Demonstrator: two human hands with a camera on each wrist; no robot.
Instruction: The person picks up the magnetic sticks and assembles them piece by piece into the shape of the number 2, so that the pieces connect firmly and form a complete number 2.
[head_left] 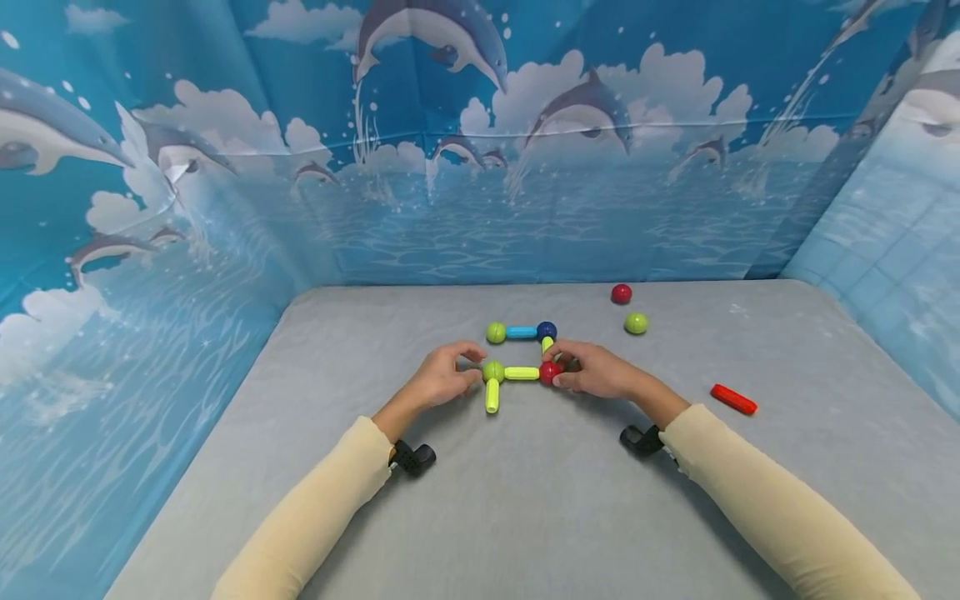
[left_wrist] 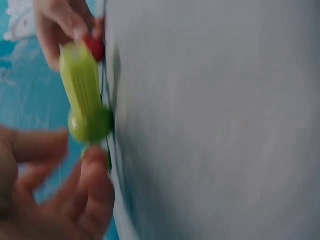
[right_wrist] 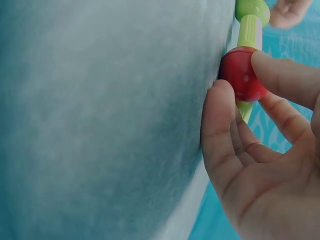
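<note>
Right hand (head_left: 596,370) pinches a red plastic ball (head_left: 548,373); left hand (head_left: 441,379), loose and empty, hovers left of it. I'd steady the ball, keeping its leftward lime plastic rod (head_left: 521,373) straight.

A red ball (head_left: 549,374) meets two yellow-green rods (head_left: 522,373) at a corner, one reaching a green ball (head_left: 492,371) to your left.
</note>
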